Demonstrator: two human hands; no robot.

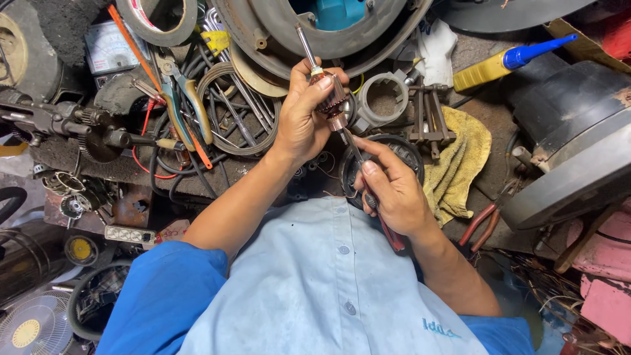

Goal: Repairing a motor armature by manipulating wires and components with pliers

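1. Two bare hands are at work above a crowded workbench, seen from the head camera.
2. Left hand [303, 118] is wrapped around a motor armature [330, 98], fingers curled over its copper-coloured windings; the armature's steel shaft [306, 46] sticks up and away from the hand, tilted.
3. Right hand [391, 190] is clenched on a red-handled tool [394, 238], thumb laid along its shank; the thin metal tip [348, 135] runs up to the lower end of the armature and appears to touch it.
4. Armature sits held in the air at the centre of the view, above a round dark motor housing [407, 150] that lies on the bench between the hands.
5. Right of the hands: a yellow rag [463, 158], a metal puller [428, 112] on its upper edge, red-handled pliers [485, 223] lower down, and a yellow bottle with a blue nozzle [506, 62].
6. Left of the hands: green-handled pliers [187, 105], coiled black cable [227, 112], an analogue meter [108, 49] and a roll of tape [158, 18].
7. Person wears a light blue shirt [315, 283].
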